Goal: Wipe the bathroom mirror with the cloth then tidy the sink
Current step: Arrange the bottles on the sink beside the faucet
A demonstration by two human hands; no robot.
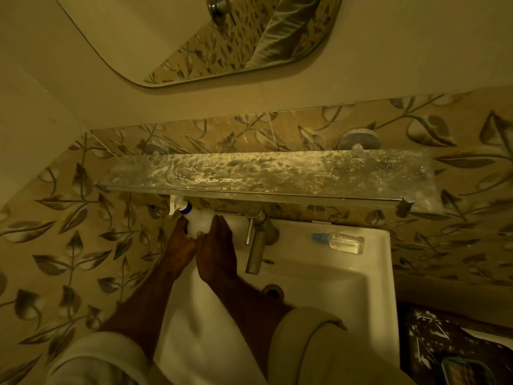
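The mirror (194, 37) hangs high on the far wall above a stained glass shelf (263, 173) and the white sink (347, 273). At the sink's far left corner, the left hand (180, 245) and right hand (216, 245) both wrap a white pump bottle (198, 222). It stands roughly upright, nozzle pointing left, crowded beneath the shelf edge; lifting it could knock the pump. No cloth is visible.

This is a home bathroom, dimly lit in a yellowish light. A white ceramic sink (369, 276) sits against the wall with a metal tap (256, 245) over its basin. Above it hangs a glass shelf (266, 173), blotched with pale residue, and higher still a rounded mirror (222, 40). The wall behind carries tiles with a leaf pattern (83, 232); plain beige tiles run above them.
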